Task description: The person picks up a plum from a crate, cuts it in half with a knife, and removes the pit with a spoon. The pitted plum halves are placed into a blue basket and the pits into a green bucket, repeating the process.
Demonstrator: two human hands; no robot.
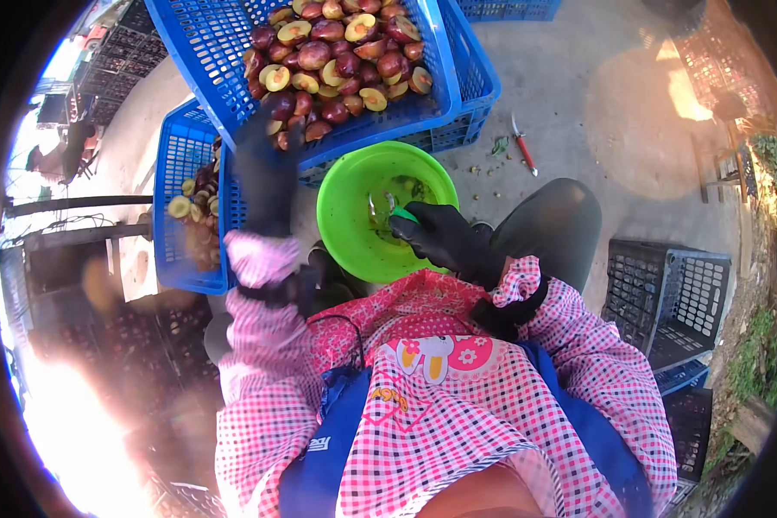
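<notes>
My right hand (445,237), in a black glove, is closed around a knife with a green handle (404,215). Its blade points into a bright green bucket (332,211) between my knees, where several small pieces lie at the bottom. My left hand (268,164), also gloved in black, reaches to the near left corner of a blue crate (216,60). Halved plums (345,65) with yellow flesh and dark red skin fill much of that crate. Motion smears the left fingers, which are close to the plums; whether they grip one cannot be made out.
Left of the bucket stands a second blue crate (168,250) holding plum pieces. A red-handled knife (525,153) lies on the concrete floor, near some scraps and a green leaf (500,145). Black crates (656,298) stand at my right. The tilted plum crate rests on another blue crate (483,86).
</notes>
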